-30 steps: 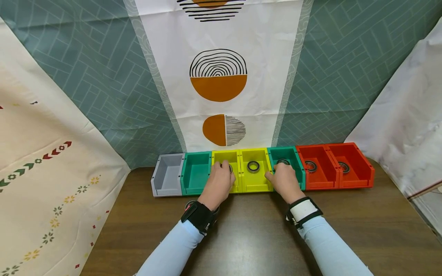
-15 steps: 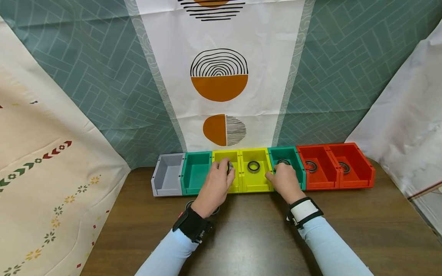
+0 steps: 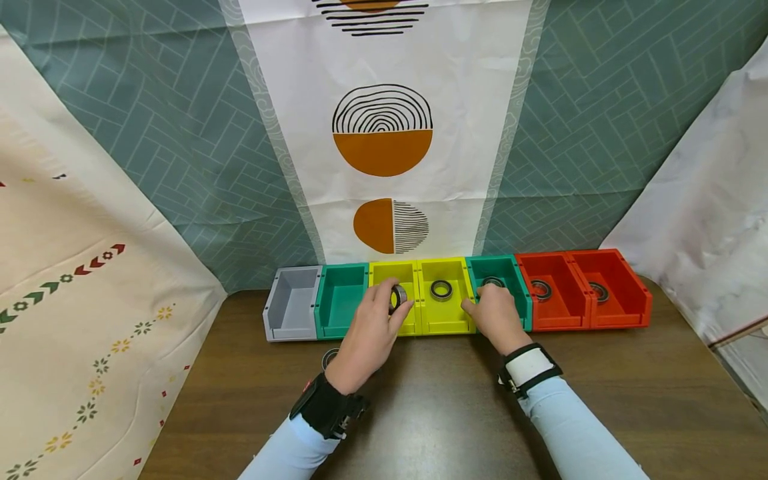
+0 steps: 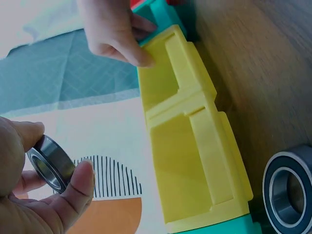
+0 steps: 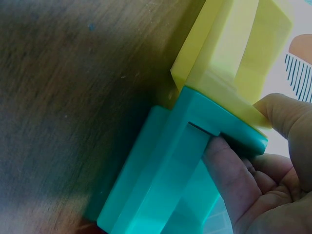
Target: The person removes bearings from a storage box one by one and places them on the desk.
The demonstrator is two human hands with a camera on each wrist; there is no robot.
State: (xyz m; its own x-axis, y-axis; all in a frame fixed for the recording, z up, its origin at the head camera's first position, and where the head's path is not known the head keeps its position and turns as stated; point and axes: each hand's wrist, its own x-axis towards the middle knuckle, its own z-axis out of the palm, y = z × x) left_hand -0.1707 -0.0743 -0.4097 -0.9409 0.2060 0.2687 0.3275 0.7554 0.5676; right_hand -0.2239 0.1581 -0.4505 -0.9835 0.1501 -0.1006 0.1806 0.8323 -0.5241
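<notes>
My left hand (image 3: 367, 333) pinches a ball bearing (image 4: 50, 164), a dark-edged metal ring, between thumb and fingers. In the head view this bearing overlaps the left yellow bin (image 3: 411, 327). My right hand (image 3: 497, 317) grips the wall where the right yellow bin (image 3: 449, 325) meets the right green bin (image 5: 146, 195). Its thumb lies on the yellow side and its fingers reach into the green bin. One bearing (image 3: 441, 290) lies flat in the right yellow bin; another bearing (image 3: 493, 282) shows partly behind my right hand.
Two red bins (image 3: 612, 320) on the right hold one bearing (image 3: 541, 289) and one bearing (image 3: 598, 291). A green bin (image 3: 340, 332) and a grey bin (image 3: 291, 333) end the row at left. Another bearing (image 4: 288, 190) lies on the wooden table (image 3: 432, 413) by my left wrist.
My left hand has lifted slightly out of the left yellow bin with the bearing, turning so that the ring now shows. My right hand has stayed in place.
</notes>
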